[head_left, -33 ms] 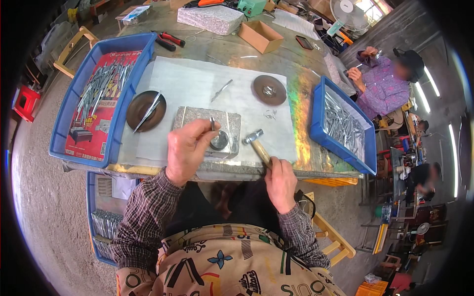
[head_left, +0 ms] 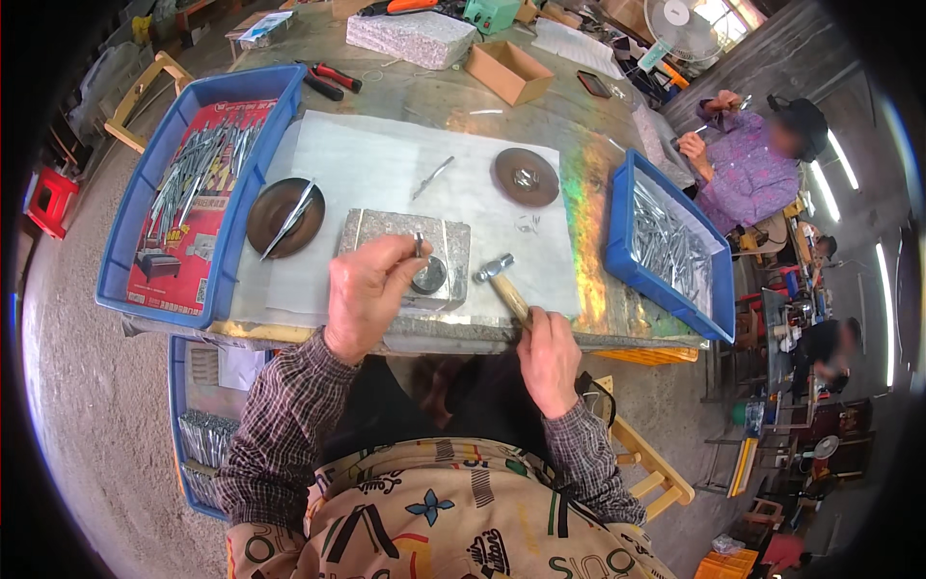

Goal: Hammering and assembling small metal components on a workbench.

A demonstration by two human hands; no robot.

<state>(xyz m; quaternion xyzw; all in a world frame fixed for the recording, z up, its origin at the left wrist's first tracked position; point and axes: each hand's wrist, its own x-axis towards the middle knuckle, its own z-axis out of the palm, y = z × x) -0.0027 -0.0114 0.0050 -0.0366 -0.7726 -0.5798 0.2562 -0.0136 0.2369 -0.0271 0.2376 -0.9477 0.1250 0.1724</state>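
My left hand (head_left: 368,289) pinches a short, thin metal piece (head_left: 419,243), mostly hidden by the fingers, held upright above a stone block (head_left: 386,228). On that block lies a small round dark metal disc (head_left: 430,276), beside my fingertips. My right hand (head_left: 548,359) is closed round the wooden handle of a hammer (head_left: 505,288), its steel head over the white sheet right of the block. A slender silver metal piece (head_left: 432,178) lies beyond the block. Two brown round dishes stand to either side: the left dish (head_left: 258,218) carries long metal pieces, the right dish (head_left: 509,168) small ones.
Blue trays of metal pieces stand at left (head_left: 114,253) and right (head_left: 617,253); another blue tray (head_left: 183,425) sits below the table. Pliers (head_left: 333,81), a cardboard box (head_left: 502,79) and a pale stone slab (head_left: 410,39) lie farther back. A co-worker (head_left: 748,169) sits at the right.
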